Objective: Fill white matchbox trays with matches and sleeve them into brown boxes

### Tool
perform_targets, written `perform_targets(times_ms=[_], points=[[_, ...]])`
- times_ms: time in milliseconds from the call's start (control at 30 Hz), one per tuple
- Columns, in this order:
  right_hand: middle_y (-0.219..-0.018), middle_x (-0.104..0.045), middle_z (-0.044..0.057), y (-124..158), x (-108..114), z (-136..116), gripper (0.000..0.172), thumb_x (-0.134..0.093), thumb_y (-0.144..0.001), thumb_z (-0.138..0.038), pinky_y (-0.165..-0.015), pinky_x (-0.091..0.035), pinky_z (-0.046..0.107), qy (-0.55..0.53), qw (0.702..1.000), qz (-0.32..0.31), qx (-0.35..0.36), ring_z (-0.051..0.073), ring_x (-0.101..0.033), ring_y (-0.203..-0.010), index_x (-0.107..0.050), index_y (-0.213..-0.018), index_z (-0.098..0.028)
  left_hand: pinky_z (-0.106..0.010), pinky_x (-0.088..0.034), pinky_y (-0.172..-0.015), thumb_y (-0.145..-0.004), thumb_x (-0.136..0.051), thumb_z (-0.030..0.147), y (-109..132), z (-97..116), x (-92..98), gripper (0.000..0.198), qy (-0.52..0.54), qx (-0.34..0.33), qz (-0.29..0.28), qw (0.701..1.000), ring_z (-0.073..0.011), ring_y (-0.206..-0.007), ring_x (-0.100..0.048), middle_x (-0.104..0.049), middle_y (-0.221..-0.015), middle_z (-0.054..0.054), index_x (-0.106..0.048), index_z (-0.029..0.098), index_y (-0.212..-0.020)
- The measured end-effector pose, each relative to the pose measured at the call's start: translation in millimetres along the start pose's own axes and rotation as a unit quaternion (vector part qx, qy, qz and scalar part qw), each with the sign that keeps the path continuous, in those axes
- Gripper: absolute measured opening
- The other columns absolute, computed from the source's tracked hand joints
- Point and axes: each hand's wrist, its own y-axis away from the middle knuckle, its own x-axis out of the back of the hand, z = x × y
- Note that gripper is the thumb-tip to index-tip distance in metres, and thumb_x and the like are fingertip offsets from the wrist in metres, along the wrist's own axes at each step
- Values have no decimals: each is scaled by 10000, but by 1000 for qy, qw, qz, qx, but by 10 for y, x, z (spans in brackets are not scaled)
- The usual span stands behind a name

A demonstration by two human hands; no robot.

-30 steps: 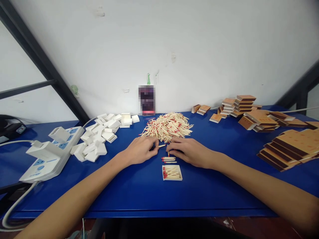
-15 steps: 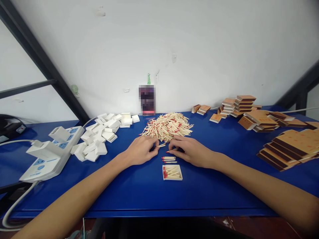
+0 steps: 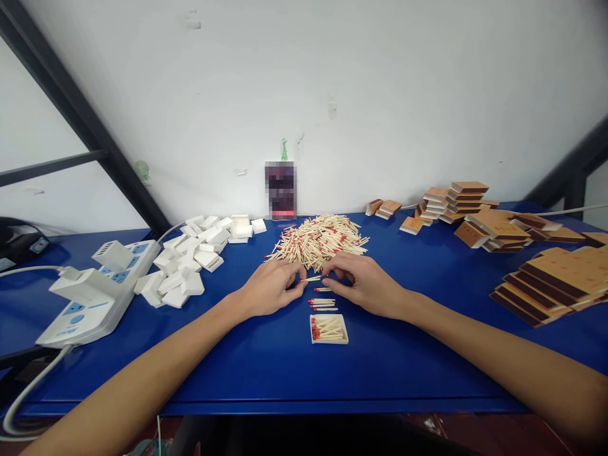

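A heap of red-tipped matches [image 3: 320,239] lies at the middle back of the blue table [image 3: 266,361]. My left hand [image 3: 272,286] and my right hand [image 3: 363,283] rest just in front of it, fingertips almost meeting. Both pinch one match [image 3: 311,278] that spans the gap between them. Below that gap a few sorted matches [image 3: 323,303] lie in a row on the table. A small white tray [image 3: 329,329] partly filled with matches sits nearer to me.
Several empty white inner trays [image 3: 194,256] are piled at the left, beside a white power strip [image 3: 92,288] with plugs and cable. Brown matchbox sleeves [image 3: 468,209] are stacked at the back right, more flat ones [image 3: 555,282] at the right edge.
My right hand has moved up from the sorted row to the edge of the heap. One more match now lies at the top of the row. The left hand barely shifted.
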Motion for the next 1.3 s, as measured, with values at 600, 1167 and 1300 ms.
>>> perform_targets(times_ms=[600,1167,1300], points=[[-650,-540,-33,-14,-11,-18,82,-577,-880,-221,-590,-357,241,-1,999,45,21,100,-463,-580,-624,-818,-195,-251,-356,-657,-859,-537,212,3,6,-11,52,-15,-23,22,999,-114,-606,-474,-507,-637,48,-582,188,-860],[-488,-458,-66,-6,70,-68,134,-557,-816,-245,-513,-336,247,-37,991,91,-89,93,-409,-451,-571,-692,-199,-248,-332,-599,-955,-412,261,-28,21,-27,278,68,79,41,994,-115,-603,-503,-606,-683,29,-641,184,-817],[-506,-488,-65,-1,81,-43,137,-559,-819,-221,-559,-350,254,-15,993,81,-80,91,-431,-470,-564,-685,-195,-274,-354,-668,-898,-505,249,-19,38,-42,171,11,57,53,997,-134,-653,-528,-593,-669,28,-657,192,-844]])
